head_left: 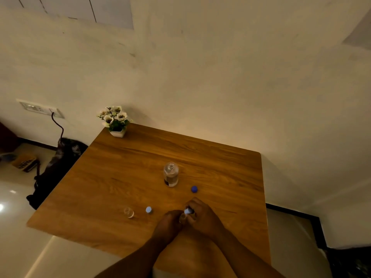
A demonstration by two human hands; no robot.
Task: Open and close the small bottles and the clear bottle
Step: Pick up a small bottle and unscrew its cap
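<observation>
Nearest the camera, the left hand (169, 222) grips a small bottle (183, 217), mostly hidden. Touching it, the right hand (200, 214) pinches a pale cap (187, 211) at the bottle's mouth — seating or removing cannot be told. Advice: hold the bottle upright, turn the cap squarely. Left of the hands stand a loose pale cap (148, 209) and an open small bottle (129, 212). Beyond the hands lies a blue cap (194, 189); farther, the uncapped clear bottle (170, 174) — on the table (124, 177).

Dim, warm yellowish light with soft focus throughout. A bright glare spot sits on the glossy pale floor tiles (1, 207) at left. Wide-angle bending curves the cream wall (220, 77) near the edges.
</observation>
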